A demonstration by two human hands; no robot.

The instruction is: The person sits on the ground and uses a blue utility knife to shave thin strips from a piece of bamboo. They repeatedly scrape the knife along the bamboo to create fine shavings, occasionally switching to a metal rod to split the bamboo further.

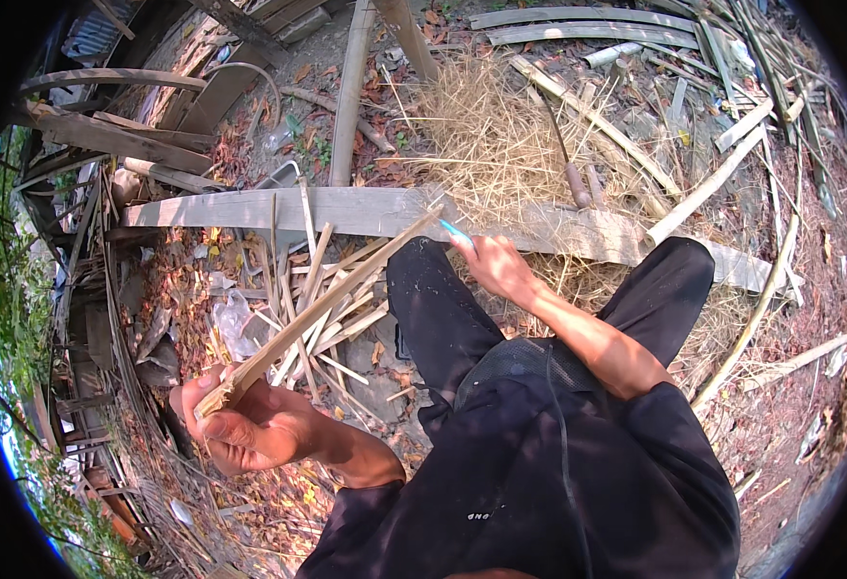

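Note:
My left hand (248, 425) is closed around the near end of a long split bamboo strip (322, 306). The strip slants up and away to the right, and its held end looks rough and splintered. Between the fingers of my right hand (497, 265) is a slim light-blue object (455, 232), mostly covered by the fingers, so its kind is unclear. Its tip is close to the strip's far end; whether they touch I cannot tell. Beneath them, a long grey plank (278, 209) lies across the ground beyond my knees.
Several short split strips (332, 328) lie heaped left of my legs, beside a clear plastic bag (234, 325). Beyond the plank are fine shavings (486, 121) and a curved blade with a wooden handle (578, 185). Bamboo poles (708, 188) lie right; stacked boards (119, 140) stand left.

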